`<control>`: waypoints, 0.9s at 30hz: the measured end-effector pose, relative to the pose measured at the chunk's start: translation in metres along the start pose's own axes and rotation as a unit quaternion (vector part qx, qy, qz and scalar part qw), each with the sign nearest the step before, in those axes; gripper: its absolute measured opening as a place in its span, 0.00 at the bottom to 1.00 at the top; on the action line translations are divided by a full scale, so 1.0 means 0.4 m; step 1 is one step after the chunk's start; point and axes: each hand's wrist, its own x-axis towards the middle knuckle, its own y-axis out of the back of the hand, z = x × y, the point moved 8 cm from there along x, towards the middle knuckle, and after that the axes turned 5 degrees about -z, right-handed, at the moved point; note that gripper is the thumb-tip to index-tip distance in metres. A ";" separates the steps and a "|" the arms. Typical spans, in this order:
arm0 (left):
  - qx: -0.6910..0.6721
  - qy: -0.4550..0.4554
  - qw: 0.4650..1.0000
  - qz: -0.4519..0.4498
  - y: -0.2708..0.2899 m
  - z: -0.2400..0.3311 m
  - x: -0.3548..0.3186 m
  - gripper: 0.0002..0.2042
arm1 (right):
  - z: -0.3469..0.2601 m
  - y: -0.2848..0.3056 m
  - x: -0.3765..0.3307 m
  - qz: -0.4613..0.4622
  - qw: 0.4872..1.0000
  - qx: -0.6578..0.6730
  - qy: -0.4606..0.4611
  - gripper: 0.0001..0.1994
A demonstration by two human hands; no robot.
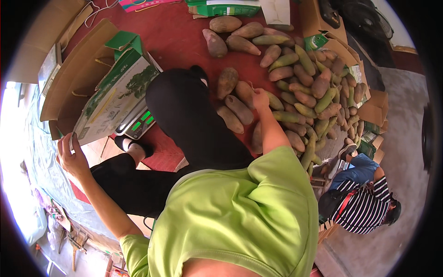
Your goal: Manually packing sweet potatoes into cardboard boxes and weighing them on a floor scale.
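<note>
On the left, a large white and green carton (117, 94) stands tilted with its brown flaps raised. My left hand (74, 161) pinches the carton's near lower corner between thumb and fingers. Over on the right, my right hand (261, 99) is closed at the end of a brownish radish-like root (244, 93); the fingertips are partly hidden. A few more such roots (239, 109) lie beside it on the red floor covering. A big pile of green and reddish roots (318, 87) spreads further right.
A scale (134, 125) with lit green displays sits under the carton. My black-trousered legs (198, 120) bend between carton and roots. More cartons (224, 8) stand at the far edge, near a black fan (364, 21). Another person in a striped top (362, 207) is at the lower right.
</note>
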 end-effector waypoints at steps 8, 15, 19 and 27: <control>-0.005 0.007 1.000 0.000 -0.007 -0.007 -0.001 0.05 | -0.151 -0.067 0.034 -0.189 0.969 -0.156 -0.021 0.20; 0.001 0.035 0.999 -0.002 0.013 -0.019 -0.010 0.05 | -0.120 -0.107 0.053 -0.140 0.987 0.025 -0.078 0.22; -0.030 0.001 1.000 0.009 -0.025 0.025 0.028 0.05 | 0.174 -0.069 0.170 -0.003 0.980 0.181 -0.083 0.12; -0.016 0.035 0.999 0.000 0.019 0.005 0.017 0.04 | 0.054 0.045 0.003 0.005 0.860 0.450 -0.242 0.18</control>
